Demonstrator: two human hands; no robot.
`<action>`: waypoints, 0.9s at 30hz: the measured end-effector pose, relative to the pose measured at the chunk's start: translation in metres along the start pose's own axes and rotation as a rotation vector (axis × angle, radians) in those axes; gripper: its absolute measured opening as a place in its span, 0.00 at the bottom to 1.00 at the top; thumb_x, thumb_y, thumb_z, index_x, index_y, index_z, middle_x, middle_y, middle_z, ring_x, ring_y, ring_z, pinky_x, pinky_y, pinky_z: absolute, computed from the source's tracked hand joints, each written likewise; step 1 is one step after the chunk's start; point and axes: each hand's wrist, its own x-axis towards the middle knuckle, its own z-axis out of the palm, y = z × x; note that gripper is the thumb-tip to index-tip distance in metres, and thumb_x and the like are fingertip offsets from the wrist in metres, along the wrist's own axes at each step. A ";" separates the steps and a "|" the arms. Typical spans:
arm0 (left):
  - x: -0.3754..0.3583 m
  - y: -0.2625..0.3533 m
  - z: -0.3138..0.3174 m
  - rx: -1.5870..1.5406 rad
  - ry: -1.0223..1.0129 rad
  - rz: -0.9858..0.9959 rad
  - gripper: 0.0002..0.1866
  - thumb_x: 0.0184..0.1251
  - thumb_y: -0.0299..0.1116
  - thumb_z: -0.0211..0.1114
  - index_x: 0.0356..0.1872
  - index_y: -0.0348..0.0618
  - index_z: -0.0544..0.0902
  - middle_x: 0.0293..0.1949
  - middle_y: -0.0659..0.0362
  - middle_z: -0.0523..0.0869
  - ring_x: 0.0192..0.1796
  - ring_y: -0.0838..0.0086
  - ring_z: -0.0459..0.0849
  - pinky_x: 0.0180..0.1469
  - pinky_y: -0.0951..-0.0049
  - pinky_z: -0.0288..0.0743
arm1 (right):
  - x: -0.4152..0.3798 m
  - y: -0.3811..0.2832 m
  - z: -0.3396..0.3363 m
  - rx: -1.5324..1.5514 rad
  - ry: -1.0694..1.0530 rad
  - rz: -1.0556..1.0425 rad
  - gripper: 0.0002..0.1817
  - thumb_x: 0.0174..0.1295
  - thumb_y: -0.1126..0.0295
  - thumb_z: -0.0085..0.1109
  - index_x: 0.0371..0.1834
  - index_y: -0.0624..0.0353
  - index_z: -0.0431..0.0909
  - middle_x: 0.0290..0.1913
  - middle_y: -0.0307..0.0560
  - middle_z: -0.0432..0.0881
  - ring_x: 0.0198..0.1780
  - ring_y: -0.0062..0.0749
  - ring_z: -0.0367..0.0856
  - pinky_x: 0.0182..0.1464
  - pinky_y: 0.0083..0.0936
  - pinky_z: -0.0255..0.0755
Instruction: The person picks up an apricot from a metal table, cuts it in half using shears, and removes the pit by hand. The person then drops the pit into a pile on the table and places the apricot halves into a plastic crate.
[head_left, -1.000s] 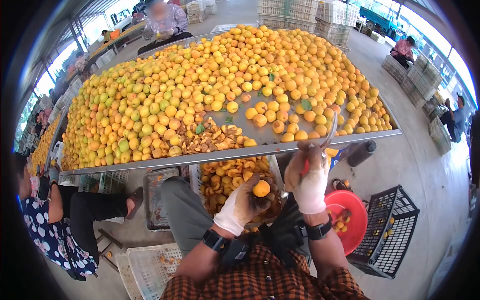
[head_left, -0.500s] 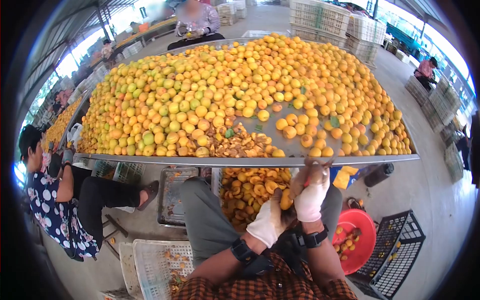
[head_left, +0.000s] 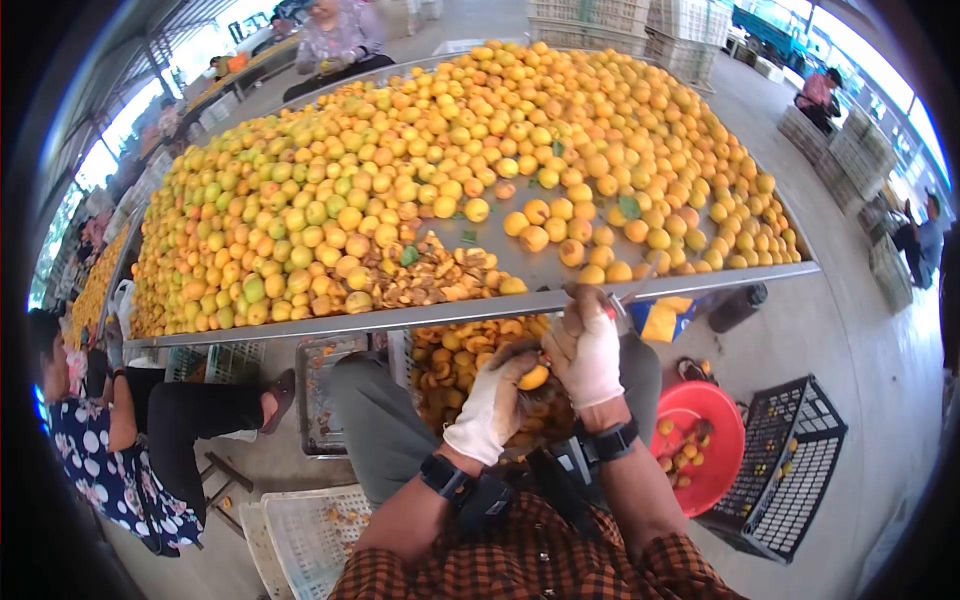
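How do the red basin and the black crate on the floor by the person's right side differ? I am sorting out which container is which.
The red basin is round with solid walls; the black crate is rectangular with open lattice walls. The basin sits nearer the person's right hand; the crate lies further out. The basin holds a small heap of fruit bits; the crate holds only a few scattered pieces. Both stand on the concrete floor, open-topped, touching or nearly so.
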 end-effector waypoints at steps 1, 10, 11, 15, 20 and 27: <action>0.002 -0.001 0.001 0.008 0.033 0.028 0.15 0.70 0.31 0.54 0.56 0.44 0.73 0.48 0.59 0.78 0.46 0.69 0.80 0.38 0.65 0.78 | 0.002 0.000 -0.001 0.044 0.022 0.019 0.11 0.69 0.61 0.52 0.43 0.57 0.73 0.13 0.27 0.55 0.10 0.15 0.49 0.13 0.18 0.43; 0.036 -0.014 -0.017 0.027 0.294 -0.021 0.18 0.74 0.50 0.49 0.50 0.47 0.76 0.41 0.58 0.82 0.43 0.67 0.81 0.43 0.64 0.78 | 0.005 0.015 -0.013 -0.222 0.022 -0.055 0.08 0.67 0.67 0.55 0.41 0.60 0.76 0.19 0.30 0.66 0.17 0.14 0.62 0.18 0.16 0.54; 0.040 -0.010 -0.022 0.027 0.295 -0.023 0.18 0.74 0.50 0.49 0.50 0.47 0.76 0.41 0.58 0.82 0.43 0.67 0.81 0.43 0.64 0.78 | 0.009 0.022 -0.020 -0.221 0.024 -0.054 0.08 0.67 0.67 0.55 0.41 0.60 0.76 0.19 0.30 0.66 0.17 0.14 0.62 0.18 0.16 0.54; 0.062 -0.011 -0.052 -0.140 0.136 -0.044 0.23 0.73 0.55 0.47 0.50 0.47 0.75 0.41 0.56 0.82 0.43 0.65 0.81 0.47 0.61 0.76 | 0.026 0.037 -0.032 -0.529 0.117 -0.198 0.06 0.64 0.73 0.60 0.41 0.62 0.79 0.27 0.31 0.75 0.27 0.10 0.68 0.29 0.12 0.63; 0.042 -0.008 -0.037 -0.076 0.366 0.049 0.18 0.72 0.49 0.53 0.49 0.47 0.74 0.42 0.57 0.81 0.44 0.65 0.81 0.47 0.62 0.77 | 0.038 0.051 -0.034 -0.667 0.104 -0.329 0.07 0.63 0.73 0.60 0.42 0.64 0.79 0.32 0.36 0.79 0.34 0.15 0.74 0.39 0.14 0.68; 0.037 -0.013 -0.044 -0.090 0.292 0.096 0.17 0.72 0.49 0.54 0.47 0.46 0.74 0.40 0.58 0.80 0.41 0.65 0.81 0.48 0.60 0.78 | 0.031 0.052 -0.007 -0.495 0.218 -0.507 0.04 0.64 0.74 0.58 0.39 0.61 0.78 0.25 0.31 0.73 0.24 0.09 0.67 0.24 0.10 0.59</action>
